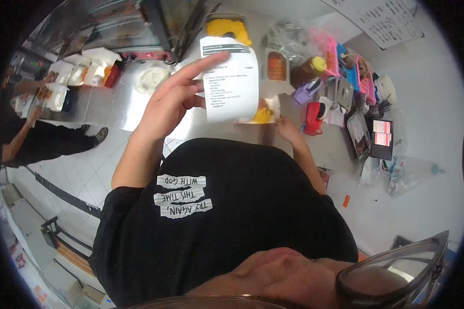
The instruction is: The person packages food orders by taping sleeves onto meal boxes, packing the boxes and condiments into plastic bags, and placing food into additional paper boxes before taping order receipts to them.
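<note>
My left hand (167, 98) holds up a printed white receipt (231, 82), its index finger stretched across the upper part and other fingers behind the paper. Partly hidden behind the receipt, a pale paper tray (276, 107) with yellow food (263, 115) lies on the metal counter (183, 131). My right hand (290, 130) is at the tray's right edge, its small-looking fingers bent and closed on that edge. Above the receipt stands a metal container (226, 17) of yellow food. A clear container (277, 67) with orange-brown contents is to the right.
A yellow-lidded bottle (314, 67), purple dispenser (307, 91), red dispenser (313, 118), pink baskets (327, 51) and a phone (382, 139) line the right. A round white lid (153, 78) and open boxes (98, 72) are leftward. Another person (41, 141) stands at far left.
</note>
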The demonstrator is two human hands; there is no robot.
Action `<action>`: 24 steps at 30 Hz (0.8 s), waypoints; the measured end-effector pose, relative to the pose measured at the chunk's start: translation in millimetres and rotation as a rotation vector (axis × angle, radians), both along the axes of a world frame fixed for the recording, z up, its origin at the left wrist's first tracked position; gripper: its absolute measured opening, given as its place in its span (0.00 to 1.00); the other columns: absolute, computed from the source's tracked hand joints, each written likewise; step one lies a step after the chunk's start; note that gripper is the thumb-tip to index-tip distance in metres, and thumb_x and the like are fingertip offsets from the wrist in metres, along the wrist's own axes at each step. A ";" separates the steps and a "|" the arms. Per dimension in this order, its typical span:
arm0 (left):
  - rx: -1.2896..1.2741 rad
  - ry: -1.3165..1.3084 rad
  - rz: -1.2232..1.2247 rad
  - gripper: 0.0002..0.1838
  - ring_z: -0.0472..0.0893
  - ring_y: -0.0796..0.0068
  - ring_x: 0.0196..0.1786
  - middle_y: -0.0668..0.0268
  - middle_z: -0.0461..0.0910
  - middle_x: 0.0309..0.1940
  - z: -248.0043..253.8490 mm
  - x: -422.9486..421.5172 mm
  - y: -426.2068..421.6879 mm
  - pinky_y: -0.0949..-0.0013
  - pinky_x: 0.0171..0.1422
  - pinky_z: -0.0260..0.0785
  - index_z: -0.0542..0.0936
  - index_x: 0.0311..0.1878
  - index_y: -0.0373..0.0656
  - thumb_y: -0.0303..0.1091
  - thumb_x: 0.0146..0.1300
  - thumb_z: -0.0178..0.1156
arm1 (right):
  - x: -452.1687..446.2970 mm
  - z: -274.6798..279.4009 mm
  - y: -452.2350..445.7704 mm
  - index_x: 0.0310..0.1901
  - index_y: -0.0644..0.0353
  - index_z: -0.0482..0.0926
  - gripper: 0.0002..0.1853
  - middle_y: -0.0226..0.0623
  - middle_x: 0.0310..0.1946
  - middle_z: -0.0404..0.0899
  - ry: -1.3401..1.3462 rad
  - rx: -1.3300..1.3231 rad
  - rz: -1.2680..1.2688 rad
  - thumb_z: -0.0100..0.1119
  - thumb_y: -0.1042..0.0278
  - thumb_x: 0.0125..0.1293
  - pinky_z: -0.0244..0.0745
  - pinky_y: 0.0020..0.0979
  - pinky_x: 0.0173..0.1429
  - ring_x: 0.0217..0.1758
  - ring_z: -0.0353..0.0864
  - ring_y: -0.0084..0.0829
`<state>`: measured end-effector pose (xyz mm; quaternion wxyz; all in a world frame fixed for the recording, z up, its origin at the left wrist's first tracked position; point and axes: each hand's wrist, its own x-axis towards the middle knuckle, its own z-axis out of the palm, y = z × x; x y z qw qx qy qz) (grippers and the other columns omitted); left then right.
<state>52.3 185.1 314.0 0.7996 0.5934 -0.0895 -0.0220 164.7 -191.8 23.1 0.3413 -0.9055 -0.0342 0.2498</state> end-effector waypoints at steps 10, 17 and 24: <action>0.009 0.069 -0.039 0.33 0.76 0.70 0.59 0.57 0.69 0.68 7.6 96.4 -170.4 0.71 0.57 0.72 0.68 0.70 0.38 0.33 0.57 0.43 | 43.6 121.6 -230.8 0.46 0.64 0.80 0.18 0.36 0.35 0.82 0.318 0.544 0.154 0.50 0.56 0.74 0.76 0.30 0.41 0.34 0.81 0.26; 0.969 -0.150 -0.225 0.20 0.79 0.61 0.38 0.53 0.80 0.39 -9.2 126.2 -249.1 0.63 0.43 0.69 0.78 0.60 0.43 0.25 0.65 0.49 | 228.2 84.9 -434.0 0.42 0.62 0.83 0.15 0.43 0.30 0.84 -0.639 -0.091 -0.525 0.60 0.58 0.62 0.76 0.38 0.43 0.37 0.84 0.37; 1.602 0.548 -0.158 0.20 0.80 0.43 0.43 0.43 0.81 0.36 -90.9 84.0 -222.3 0.50 0.51 0.71 0.84 0.38 0.36 0.42 0.69 0.48 | 426.2 66.5 -457.5 0.40 0.61 0.85 0.15 0.51 0.39 0.84 -0.533 -0.346 -0.463 0.53 0.64 0.57 0.76 0.43 0.53 0.46 0.84 0.46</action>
